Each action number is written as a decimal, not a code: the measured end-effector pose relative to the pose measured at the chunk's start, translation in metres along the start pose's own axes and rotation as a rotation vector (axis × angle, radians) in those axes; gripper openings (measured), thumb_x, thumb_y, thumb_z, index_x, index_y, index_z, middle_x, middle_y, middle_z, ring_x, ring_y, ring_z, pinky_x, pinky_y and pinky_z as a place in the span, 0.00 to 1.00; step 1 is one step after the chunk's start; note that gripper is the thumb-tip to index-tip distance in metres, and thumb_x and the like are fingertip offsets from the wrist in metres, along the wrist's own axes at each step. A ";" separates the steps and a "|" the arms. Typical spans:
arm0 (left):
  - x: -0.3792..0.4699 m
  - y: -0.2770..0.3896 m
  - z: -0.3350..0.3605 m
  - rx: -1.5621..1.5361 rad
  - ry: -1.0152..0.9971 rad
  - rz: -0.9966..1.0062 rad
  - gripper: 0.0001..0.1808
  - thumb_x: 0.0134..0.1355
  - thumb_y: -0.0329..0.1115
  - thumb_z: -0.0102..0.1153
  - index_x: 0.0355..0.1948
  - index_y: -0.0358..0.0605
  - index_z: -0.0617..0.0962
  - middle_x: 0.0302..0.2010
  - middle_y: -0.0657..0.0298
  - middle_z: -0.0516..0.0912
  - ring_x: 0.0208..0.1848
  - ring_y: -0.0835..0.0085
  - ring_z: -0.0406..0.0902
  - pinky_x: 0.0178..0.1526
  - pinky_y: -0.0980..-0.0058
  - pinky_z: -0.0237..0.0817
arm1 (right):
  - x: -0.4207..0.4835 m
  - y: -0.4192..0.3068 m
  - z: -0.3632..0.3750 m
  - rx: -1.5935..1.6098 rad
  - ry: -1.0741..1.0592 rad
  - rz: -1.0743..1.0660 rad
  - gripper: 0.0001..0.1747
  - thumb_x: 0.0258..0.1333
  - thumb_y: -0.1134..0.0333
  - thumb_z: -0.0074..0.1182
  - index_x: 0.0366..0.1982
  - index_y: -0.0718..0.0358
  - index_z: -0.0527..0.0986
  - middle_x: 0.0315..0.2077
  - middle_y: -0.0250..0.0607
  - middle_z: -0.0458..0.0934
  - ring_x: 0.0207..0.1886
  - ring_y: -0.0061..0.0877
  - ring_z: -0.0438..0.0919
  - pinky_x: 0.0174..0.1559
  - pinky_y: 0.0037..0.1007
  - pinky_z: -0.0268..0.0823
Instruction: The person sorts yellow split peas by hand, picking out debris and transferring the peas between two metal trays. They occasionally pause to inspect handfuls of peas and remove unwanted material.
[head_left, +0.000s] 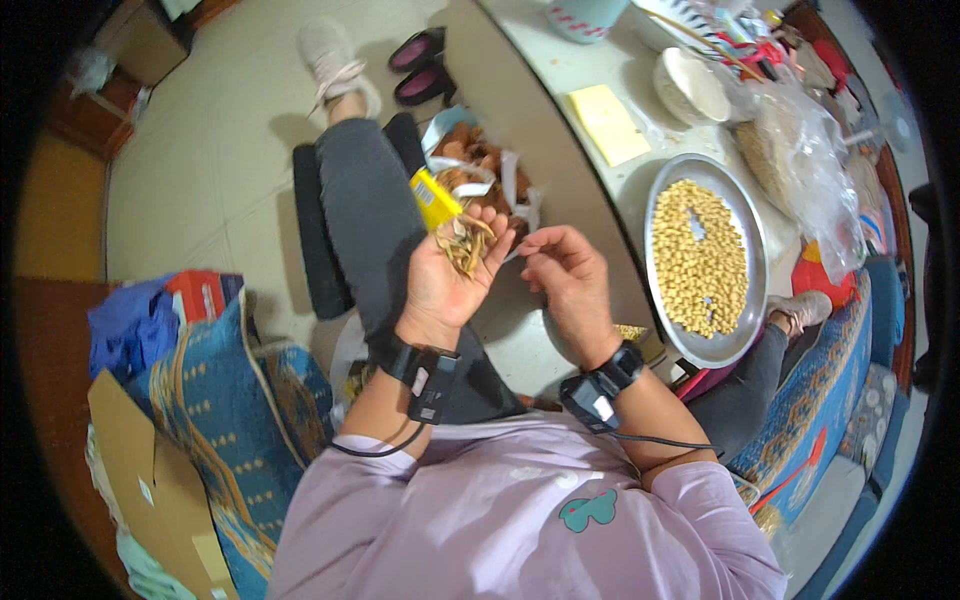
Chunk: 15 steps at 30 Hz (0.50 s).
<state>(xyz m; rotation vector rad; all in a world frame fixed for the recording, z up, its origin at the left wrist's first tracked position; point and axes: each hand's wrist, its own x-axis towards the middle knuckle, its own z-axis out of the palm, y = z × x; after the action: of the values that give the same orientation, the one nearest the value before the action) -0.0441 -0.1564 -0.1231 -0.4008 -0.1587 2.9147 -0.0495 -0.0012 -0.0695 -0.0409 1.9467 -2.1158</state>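
Observation:
My left hand is palm up and cupped around a small heap of dried, curled brown-yellow strips, possibly dried pods. Close to its fingertips is my right hand, apart from the strips, with thumb and fingers drawn together. Whether anything sits between those fingertips is too small to tell. Just beyond my left palm shows a yellow printed packet, partly hidden by the hand. On the table to the right, an oval metal tray carries a layer of pale yellow beans.
Beneath my hands stands a plastic bag with brown contents. The table also bears a yellow cloth or pad, a white bowl and a clear plastic bag of grain. Dark shoes lie by the table's side panel.

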 end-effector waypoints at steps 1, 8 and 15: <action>-0.012 0.011 0.003 0.000 -0.081 0.020 0.15 0.66 0.34 0.40 0.43 0.35 0.76 0.44 0.51 0.80 0.50 0.56 0.77 0.59 0.53 0.66 | -0.004 -0.001 -0.002 -0.008 -0.031 0.018 0.06 0.57 0.77 0.49 0.36 0.63 0.74 0.31 0.28 0.78 0.29 0.12 0.73 0.33 0.16 0.66; -0.122 0.104 -0.027 0.200 -0.061 0.373 0.15 0.65 0.33 0.41 0.43 0.33 0.76 0.46 0.48 0.80 0.53 0.55 0.76 0.62 0.53 0.63 | -0.025 0.011 -0.030 -0.146 -0.172 0.047 0.05 0.59 0.75 0.51 0.37 0.63 0.75 0.32 0.29 0.78 0.28 0.12 0.72 0.32 0.15 0.65; -0.191 0.110 -0.145 0.209 0.476 0.279 0.16 0.67 0.36 0.39 0.41 0.34 0.75 0.42 0.51 0.80 0.47 0.58 0.78 0.54 0.58 0.70 | -0.036 0.016 -0.044 -0.212 -0.173 0.157 0.04 0.59 0.74 0.51 0.37 0.62 0.74 0.33 0.29 0.78 0.32 0.12 0.72 0.34 0.16 0.66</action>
<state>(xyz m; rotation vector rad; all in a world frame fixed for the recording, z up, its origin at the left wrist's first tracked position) 0.1574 -0.2916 -0.2278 -1.1347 0.2907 2.9489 -0.0211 0.0487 -0.0839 -0.1045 1.9918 -1.7413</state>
